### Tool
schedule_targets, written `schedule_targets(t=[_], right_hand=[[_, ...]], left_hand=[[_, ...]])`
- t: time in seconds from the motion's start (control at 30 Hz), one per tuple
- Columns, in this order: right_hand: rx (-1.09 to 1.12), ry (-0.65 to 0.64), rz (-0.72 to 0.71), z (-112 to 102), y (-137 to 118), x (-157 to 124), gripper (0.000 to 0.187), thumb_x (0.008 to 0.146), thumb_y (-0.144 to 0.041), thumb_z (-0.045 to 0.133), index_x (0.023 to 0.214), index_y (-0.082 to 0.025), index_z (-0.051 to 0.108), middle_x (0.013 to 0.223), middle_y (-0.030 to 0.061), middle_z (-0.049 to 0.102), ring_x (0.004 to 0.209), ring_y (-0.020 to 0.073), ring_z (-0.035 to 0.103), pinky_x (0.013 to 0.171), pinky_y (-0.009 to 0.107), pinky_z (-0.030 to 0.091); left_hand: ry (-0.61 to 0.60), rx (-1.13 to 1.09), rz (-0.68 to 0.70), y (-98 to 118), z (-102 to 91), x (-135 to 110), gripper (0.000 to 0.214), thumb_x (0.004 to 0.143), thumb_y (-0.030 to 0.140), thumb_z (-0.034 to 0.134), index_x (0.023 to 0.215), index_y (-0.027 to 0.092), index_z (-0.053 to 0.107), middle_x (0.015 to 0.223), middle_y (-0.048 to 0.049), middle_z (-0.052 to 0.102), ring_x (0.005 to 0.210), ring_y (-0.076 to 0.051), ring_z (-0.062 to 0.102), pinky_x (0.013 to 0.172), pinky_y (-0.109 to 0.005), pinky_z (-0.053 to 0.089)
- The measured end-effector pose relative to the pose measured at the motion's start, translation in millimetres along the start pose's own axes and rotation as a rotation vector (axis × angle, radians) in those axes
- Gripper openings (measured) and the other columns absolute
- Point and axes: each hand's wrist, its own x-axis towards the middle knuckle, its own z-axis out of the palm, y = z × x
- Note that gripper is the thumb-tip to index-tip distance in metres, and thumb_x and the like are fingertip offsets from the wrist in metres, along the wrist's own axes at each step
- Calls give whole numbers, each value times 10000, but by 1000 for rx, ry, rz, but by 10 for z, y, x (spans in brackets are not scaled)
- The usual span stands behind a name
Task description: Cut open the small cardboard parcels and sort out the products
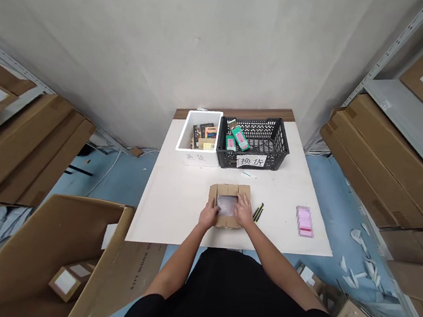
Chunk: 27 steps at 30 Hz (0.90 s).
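Observation:
A small cardboard box point(230, 189) lies with its flaps folded out near the front edge of the white-topped table. Inside it is a flat, shiny, greyish item point(227, 205), perhaps in clear film; its kind is too small to make out. My left hand point(209, 214) grips the box's left side, thumb near the item. On the right side my right hand point(243, 211) is closed over the box edge, its fingertips reaching toward the item. A yellow-and-black utility knife point(258, 212) rests on the table just right of my right hand.
Behind the box stand a white bin point(197, 159) with small packages and a black plastic crate point(273, 160) holding green-and-pink boxes. A blurred pink object point(305, 221) lies at the table's right. A large open carton point(42, 239) is at lower left. Loaded shelves flank both sides.

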Motion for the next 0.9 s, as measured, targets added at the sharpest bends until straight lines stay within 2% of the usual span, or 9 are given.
schedule_targets(t=[0.07, 0.17, 0.23, 0.33, 0.53, 0.63, 0.73, 0.8, 0.9], right_hand=[[-27, -71, -16, 9, -59, 66, 371, 944, -177, 549, 1254, -192, 751, 1718, 100, 323, 1623, 299, 144, 1293, 565, 125], [-78, -129, 33, 34, -85, 162, 505, 923, -137, 550, 1412, -198, 661, 1763, 99, 184, 1641, 279, 41, 1293, 567, 82], [-109, -127, 78, 44, -77, 231, 640, 891, -102, 562, 1521, -214, 566, 1779, 82, 92, 1642, 290, -35, 1290, 570, 89], [-124, -89, 173, 38, -69, 360, 731, 866, -97, 585, 1581, -224, 498, 1783, 72, -8, 1629, 363, -98, 1266, 600, 156], [-80, -25, 164, -84, -66, 740, 966, 835, -107, 621, 1689, -352, 243, 1783, 21, -67, 1625, 408, -8, 1253, 601, 184], [-43, -60, 163, -180, -26, 1013, 939, 855, -131, 629, 1687, -355, 254, 1787, 26, -30, 1611, 419, 99, 1245, 562, 219], [-8, -138, 193, -245, 39, 1261, 912, 861, -173, 658, 1684, -299, 286, 1777, 86, 113, 1571, 396, 252, 1242, 491, 259], [0, -197, 225, -262, 83, 1361, 909, 857, -188, 673, 1682, -271, 300, 1748, 125, 225, 1544, 376, 320, 1229, 451, 293], [1, -227, 223, -262, 130, 1396, 901, 856, -213, 690, 1674, -278, 317, 1699, 130, 342, 1509, 333, 389, 1210, 407, 329]], left_hand=[[-53, 36, 28, 50, 32, -18, 365, 918, 211, 587, 1266, 262, 685, 1754, -63, 246, 1604, -301, 243, 1170, -430, 415], [-77, 58, 7, 126, 96, -19, 432, 976, 348, 530, 1366, 203, 645, 1782, -109, 116, 1639, -359, 68, 1209, -528, 360], [-104, 37, -28, 177, 146, 8, 514, 1014, 490, 452, 1379, 183, 646, 1785, -118, 65, 1637, -387, 36, 1222, -573, 332], [-149, -20, -69, 225, 209, 80, 604, 1012, 611, 406, 1344, 187, 679, 1785, -94, -8, 1632, -409, 0, 1225, -585, 330], [-103, -137, -69, 261, 242, 193, 631, 1010, 616, 435, 1396, 161, 643, 1779, -120, 33, 1633, -382, -9, 1283, -566, 247], [-14, -242, -38, 315, 236, 180, 564, 1039, 587, 395, 1287, 194, 713, 1778, -68, 146, 1641, -346, 28, 1292, -558, 251], [24, -292, 86, 392, 230, 139, 516, 1046, 558, 408, 1078, 230, 805, 1744, -10, 287, 1645, -327, 38, 1305, -563, 239], [6, -306, 151, 430, 226, 118, 498, 1023, 581, 464, 1008, 241, 828, 1722, -11, 339, 1643, -347, 45, 1308, -582, 221], [-110, -300, 167, 430, 232, 112, 417, 891, 626, 684, 1008, 250, 822, 1747, -21, 274, 1636, -394, 39, 1298, -603, 211]])
